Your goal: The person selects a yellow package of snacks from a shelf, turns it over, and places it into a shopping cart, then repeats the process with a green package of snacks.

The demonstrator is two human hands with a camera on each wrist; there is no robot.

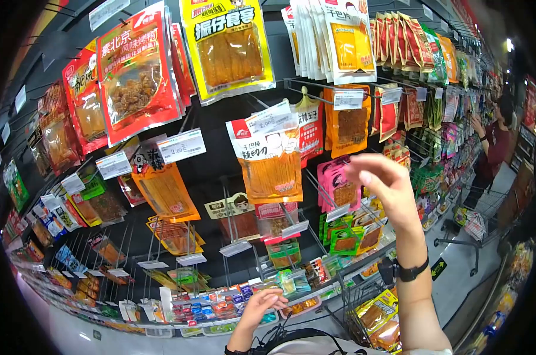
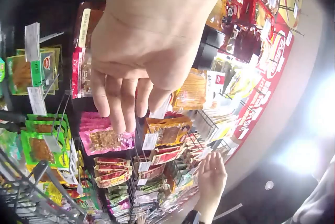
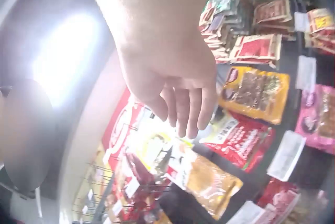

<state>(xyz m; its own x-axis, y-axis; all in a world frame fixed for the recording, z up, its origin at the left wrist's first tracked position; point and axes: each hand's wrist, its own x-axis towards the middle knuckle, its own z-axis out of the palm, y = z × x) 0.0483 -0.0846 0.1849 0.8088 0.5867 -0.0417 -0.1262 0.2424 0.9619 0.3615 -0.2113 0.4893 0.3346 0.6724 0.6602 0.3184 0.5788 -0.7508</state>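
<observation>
The right hand point(image 1: 389, 192) is raised at the right of the head view, fingers loosely bent and holding nothing, close to a pink snack packet point(image 1: 338, 186) on the rack. Left of it hangs an orange and white packet point(image 1: 268, 157) on a hook. Low in the head view is the left hand point(image 1: 259, 310), empty, with relaxed fingers in front of the lower shelf. Empty fingers of the left hand point(image 2: 138, 61) hang down in the left wrist view. In the right wrist view the right hand point(image 3: 170, 72) has relaxed fingers, with a yellow packet point(image 3: 255, 93) beside it.
Red packets point(image 1: 141, 74) and a yellow packet point(image 1: 228, 47) hang at the upper left and centre. A wire basket point(image 1: 354, 319) holding packets stands below the right forearm. Farther right, a person point(image 1: 494, 142) stands near a shopping cart point(image 1: 478, 222) in the aisle.
</observation>
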